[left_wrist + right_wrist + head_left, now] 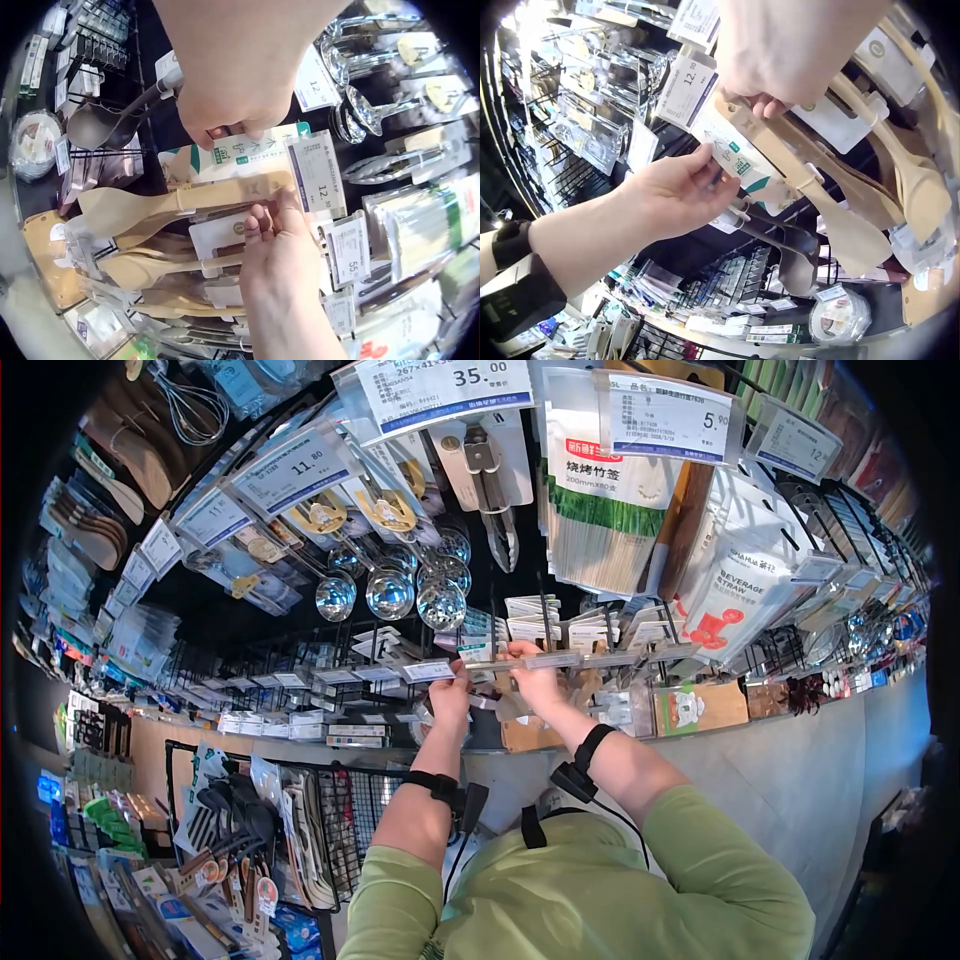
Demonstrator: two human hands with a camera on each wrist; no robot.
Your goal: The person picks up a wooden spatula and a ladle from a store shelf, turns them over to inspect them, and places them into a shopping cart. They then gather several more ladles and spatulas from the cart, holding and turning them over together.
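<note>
A wooden spatula [124, 210] on a printed white and green card [259, 155] hangs level on the display rack. My left hand [667, 195] pinches the edge of that card, fingers behind it and thumb in front. At the handle's holed end, just beside the 12.30 price tag [688, 88], my right hand [279, 259] grips the spatula with curled fingers. In the head view the left hand [450, 698] and right hand [537, 682] are close together under the row of price tags, where the spatula is mostly hidden.
More wooden spoons [139, 271] hang right beside the spatula. Dark ladles [94, 126] hang on the other side. Steel ladles [390, 593], tongs [490, 500] and packs of bamboo skewers [605, 510] hang higher up. A wire rack of utensils [350, 810] stands at lower left.
</note>
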